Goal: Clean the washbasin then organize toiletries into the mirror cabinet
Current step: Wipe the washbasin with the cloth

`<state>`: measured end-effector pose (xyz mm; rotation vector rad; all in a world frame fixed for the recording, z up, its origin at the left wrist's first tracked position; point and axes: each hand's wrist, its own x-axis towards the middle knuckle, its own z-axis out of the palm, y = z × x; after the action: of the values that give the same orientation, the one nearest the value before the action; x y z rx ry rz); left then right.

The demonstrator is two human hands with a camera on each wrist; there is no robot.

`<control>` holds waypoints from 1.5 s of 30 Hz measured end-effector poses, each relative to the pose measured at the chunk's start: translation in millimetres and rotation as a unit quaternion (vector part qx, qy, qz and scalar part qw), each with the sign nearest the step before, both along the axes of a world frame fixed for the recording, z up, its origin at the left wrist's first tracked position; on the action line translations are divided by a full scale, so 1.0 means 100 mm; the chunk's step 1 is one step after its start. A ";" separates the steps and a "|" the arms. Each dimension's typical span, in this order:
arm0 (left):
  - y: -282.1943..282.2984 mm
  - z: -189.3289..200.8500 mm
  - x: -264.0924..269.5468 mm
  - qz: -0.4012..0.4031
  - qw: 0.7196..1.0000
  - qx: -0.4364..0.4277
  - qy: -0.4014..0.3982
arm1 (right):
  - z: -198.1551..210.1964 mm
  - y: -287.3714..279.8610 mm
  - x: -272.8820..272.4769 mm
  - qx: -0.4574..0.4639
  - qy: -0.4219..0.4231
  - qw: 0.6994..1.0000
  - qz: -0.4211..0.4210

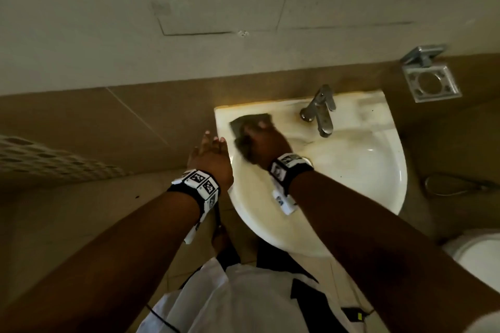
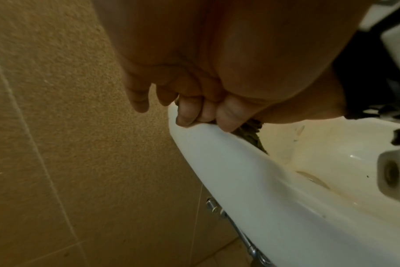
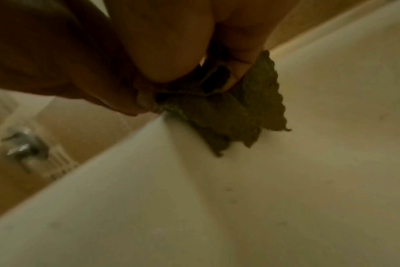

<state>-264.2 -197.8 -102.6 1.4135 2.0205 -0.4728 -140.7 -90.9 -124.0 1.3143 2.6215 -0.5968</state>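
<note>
A white, yellow-stained washbasin [image 1: 365,170] hangs on the brown tiled wall. My right hand [image 1: 262,140] grips a dark green scouring pad [image 1: 243,123] and presses it on the basin's back left corner, left of the chrome tap [image 1: 322,111]. In the right wrist view the crumpled scouring pad [image 3: 240,112] is pinched under my thumb and fingers against the basin [image 3: 217,198]. My left hand [image 1: 211,154] holds nothing; its fingertips [image 2: 185,117] rest on the basin's left rim [image 2: 240,171]. No toiletries or mirror cabinet are in view.
A chrome wall holder [image 1: 430,84] is fixed right of the basin. Below it a hose [image 1: 454,184] loops along the wall, and a white toilet [image 1: 476,254] stands at lower right. A perforated panel [image 1: 40,159] is at far left. A chrome pipe [image 2: 240,233] runs beneath the basin.
</note>
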 end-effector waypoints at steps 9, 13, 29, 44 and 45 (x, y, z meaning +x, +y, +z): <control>-0.08 -0.18 -0.06 0.036 0.995 0.048 -0.074 | 0.03 0.04 -0.35 0.015 0.167 0.976 -0.143; -0.28 -0.20 -0.12 0.228 0.929 0.210 -0.202 | -0.02 -0.34 -0.44 -0.114 0.078 0.987 -0.078; -1.05 -0.33 0.93 0.178 0.945 0.252 -0.112 | -0.03 -1.14 1.26 -0.201 0.090 0.973 0.068; -1.15 -0.26 1.93 0.068 0.992 0.102 0.018 | -0.07 -1.18 2.00 -0.176 -0.083 0.977 0.084; -1.15 -0.24 1.93 0.074 0.992 0.097 0.020 | -0.08 -1.19 1.97 -0.179 -0.074 0.977 0.093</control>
<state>-70.8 -312.7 -126.2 1.3621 2.2343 -0.2493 56.3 -209.4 -131.6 0.9537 2.3414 -0.8547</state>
